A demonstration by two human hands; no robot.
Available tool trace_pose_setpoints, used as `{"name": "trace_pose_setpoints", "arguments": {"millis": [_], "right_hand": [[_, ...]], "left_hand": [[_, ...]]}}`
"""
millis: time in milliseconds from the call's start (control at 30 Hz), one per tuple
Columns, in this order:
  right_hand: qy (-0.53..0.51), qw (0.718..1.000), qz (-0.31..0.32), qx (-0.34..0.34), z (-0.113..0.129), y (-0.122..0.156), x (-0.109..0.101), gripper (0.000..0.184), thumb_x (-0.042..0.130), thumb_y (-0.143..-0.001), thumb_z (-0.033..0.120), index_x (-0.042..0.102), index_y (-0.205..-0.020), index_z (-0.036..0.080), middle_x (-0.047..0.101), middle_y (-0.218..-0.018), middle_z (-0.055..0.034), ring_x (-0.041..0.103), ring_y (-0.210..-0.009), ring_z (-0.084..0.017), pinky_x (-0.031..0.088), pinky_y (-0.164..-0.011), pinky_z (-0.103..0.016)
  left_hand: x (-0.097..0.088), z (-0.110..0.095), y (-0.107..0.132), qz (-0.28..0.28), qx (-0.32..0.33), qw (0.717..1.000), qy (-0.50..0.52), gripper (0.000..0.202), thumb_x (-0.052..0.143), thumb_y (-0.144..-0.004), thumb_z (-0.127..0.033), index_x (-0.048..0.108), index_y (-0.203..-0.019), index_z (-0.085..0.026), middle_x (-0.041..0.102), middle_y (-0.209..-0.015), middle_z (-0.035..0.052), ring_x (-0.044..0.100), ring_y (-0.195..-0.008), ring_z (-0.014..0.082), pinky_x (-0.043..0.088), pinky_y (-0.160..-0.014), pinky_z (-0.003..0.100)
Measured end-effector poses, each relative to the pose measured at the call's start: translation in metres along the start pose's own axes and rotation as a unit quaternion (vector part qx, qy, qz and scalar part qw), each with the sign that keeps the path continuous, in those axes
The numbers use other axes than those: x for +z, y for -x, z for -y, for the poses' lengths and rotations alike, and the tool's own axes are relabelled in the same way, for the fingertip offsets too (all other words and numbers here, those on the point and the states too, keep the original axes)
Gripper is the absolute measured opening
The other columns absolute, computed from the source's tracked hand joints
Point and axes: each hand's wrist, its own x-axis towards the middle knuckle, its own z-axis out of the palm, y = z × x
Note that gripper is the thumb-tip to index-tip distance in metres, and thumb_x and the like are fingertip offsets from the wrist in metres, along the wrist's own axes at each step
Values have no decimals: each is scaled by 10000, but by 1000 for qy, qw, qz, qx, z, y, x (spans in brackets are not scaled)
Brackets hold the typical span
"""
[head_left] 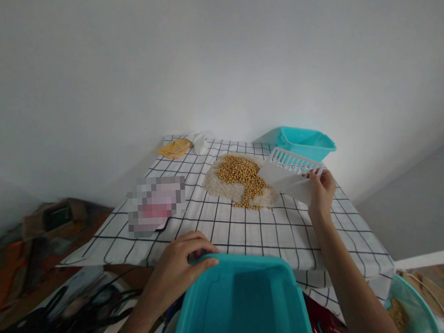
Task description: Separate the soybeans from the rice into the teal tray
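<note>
My left hand (187, 259) is closed on the far left rim of a teal plastic tub (246, 303), held just below the table's front edge. The inside of the tub that shows is bare. In my right hand (322, 189) is a white plastic board with a slotted edge (288, 176), gripped at its right end. Its slots face up, and its left end reaches the pile's right side. Yellow soybeans (240, 173) lie heaped over white rice grains (223, 186), with some beans spilling toward the front.
A checked cloth covers the table (210, 228). A second teal tub (305, 141) stands at the back right. An orange cloth (175, 148) and white tissue (199, 142) lie back left, a blurred-out phone (155, 208) at left. A bin (412, 300) sits low at right.
</note>
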Motion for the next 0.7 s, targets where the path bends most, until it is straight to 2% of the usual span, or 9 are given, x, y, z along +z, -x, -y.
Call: {"name": "trace_pose_setpoints", "arguments": {"millis": [533, 700], "right_hand": [[-27, 998, 48, -5, 8, 3, 4, 109, 635, -721, 288, 577, -711, 197, 619, -719, 21, 547, -692, -142, 401, -683, -270], [-27, 999, 31, -8, 7, 3, 4, 106, 629, -719, 284, 573, -715, 195, 618, -708, 21, 554, -693, -143, 407, -680, -267]], "left_hand": [[2, 4, 0, 6, 3, 1000, -1, 87, 696, -774, -156, 768, -807, -191, 693, -805, 13, 632, -765, 186, 481, -695, 297], [1, 4, 0, 0, 1, 1000, 4, 87, 693, -771, -146, 766, -797, -185, 693, -802, 12, 630, -758, 181, 479, -690, 292]]}}
